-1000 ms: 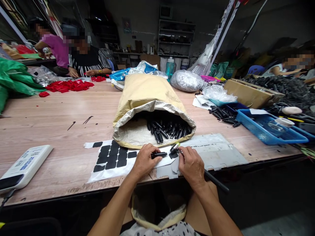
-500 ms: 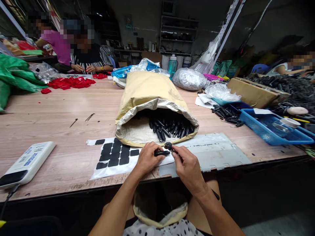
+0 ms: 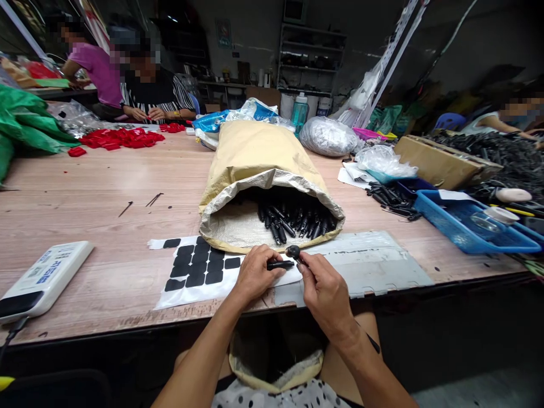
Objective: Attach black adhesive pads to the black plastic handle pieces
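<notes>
My left hand is closed around a slim black tubular part, whose tip points right. Close beside that tip, my right hand pinches a small tool with a round dark head; its exact kind is unclear and my fingers cover its lower end. Whether the two things touch, I cannot tell. Just beyond both hands lies an open yellow woven sack with many similar black parts in its mouth. Left of my left hand, a white sheet carries rows of black rounded-square stickers.
A grey board lies right of my hands. Farther right are a blue tray and a pile of black parts. A white power bank lies at left. Across the table a co-worker handles red pieces.
The round-headed tool in my right hand has shifted very slightly to the right. My left hand keeps its hold on the black part. The view has moved a little.
</notes>
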The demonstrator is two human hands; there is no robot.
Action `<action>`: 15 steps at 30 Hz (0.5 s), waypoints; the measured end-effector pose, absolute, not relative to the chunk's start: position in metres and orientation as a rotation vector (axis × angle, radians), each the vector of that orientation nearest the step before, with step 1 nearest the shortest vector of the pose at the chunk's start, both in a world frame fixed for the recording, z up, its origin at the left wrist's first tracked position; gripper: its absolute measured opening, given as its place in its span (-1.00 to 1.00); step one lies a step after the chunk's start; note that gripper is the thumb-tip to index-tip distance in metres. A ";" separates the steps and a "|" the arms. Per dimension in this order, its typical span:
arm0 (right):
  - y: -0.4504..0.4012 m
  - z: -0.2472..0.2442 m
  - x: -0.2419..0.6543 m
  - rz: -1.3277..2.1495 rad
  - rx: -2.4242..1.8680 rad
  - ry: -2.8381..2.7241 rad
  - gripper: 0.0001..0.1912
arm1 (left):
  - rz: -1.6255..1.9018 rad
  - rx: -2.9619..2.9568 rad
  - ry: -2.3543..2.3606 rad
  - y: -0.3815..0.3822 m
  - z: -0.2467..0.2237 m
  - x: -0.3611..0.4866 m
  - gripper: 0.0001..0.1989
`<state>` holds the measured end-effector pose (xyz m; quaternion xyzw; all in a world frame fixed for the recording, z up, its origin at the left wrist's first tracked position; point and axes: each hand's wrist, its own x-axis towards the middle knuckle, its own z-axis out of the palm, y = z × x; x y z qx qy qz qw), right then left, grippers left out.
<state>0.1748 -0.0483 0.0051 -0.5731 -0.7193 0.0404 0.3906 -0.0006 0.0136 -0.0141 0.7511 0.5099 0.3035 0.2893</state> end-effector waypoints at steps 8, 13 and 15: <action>-0.043 -0.006 0.192 0.111 -1.515 -1.785 -0.67 | 0.824 2.020 1.362 0.013 -0.013 -0.001 -0.85; -0.027 -0.015 0.217 -0.076 -1.679 -1.758 -0.69 | 0.825 2.029 1.351 0.011 -0.010 -0.002 -0.78; -0.023 -0.022 0.222 -0.165 -1.720 -1.768 -0.71 | 0.816 2.031 1.351 0.011 -0.010 -0.002 -0.75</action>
